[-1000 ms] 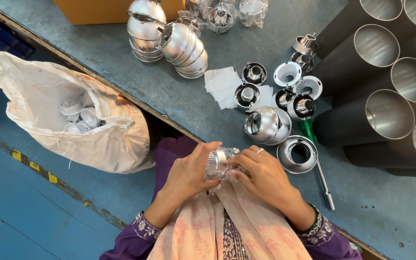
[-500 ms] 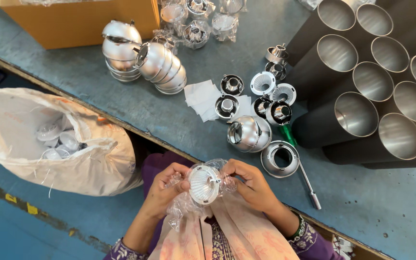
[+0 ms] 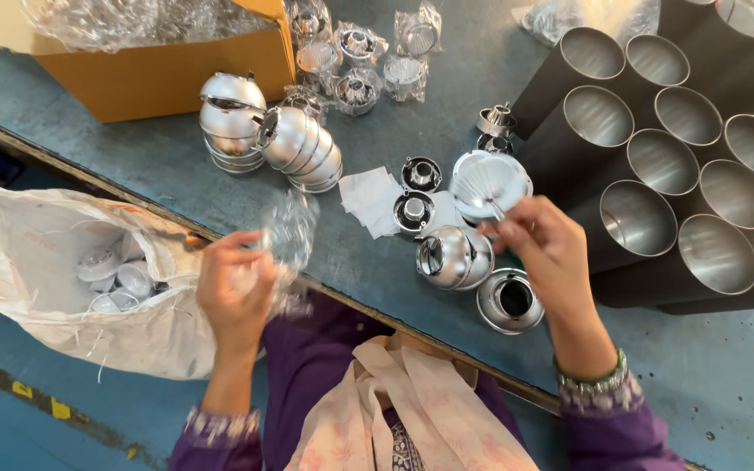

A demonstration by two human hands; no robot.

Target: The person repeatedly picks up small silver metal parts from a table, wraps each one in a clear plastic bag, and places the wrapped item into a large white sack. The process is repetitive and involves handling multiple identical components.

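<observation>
**Hands apart: wrapper left, reflector right**

The left hand [image 3: 236,292] holds a clear plastic wrapper [image 3: 288,234] above the bench edge. Its fingers are curled and pinch the lower part of the wrapper; the wrapper is blurred, and its contents cannot be made out.

The right hand [image 3: 544,253] holds a white ribbed reflector [image 3: 489,183] over the bench [image 3: 133,166]. Thumb and forefinger pinch the near rim of the reflector; the other fingers are folded under. The reflector sits tilted, open face toward the camera, just above the small metal parts [image 3: 419,194] and beside the dark tubes [image 3: 647,174].

A chrome housing [image 3: 451,257] lies on its side just left of the right hand. A chrome ring [image 3: 510,302] lies below that hand. Stacked chrome bowls [image 3: 268,135] stand near a cardboard box [image 3: 150,74]. Wrapped parts [image 3: 359,52] lie at the far side. A white sack [image 3: 71,279] holding white pieces hangs at the bench edge, left of the left hand.
</observation>
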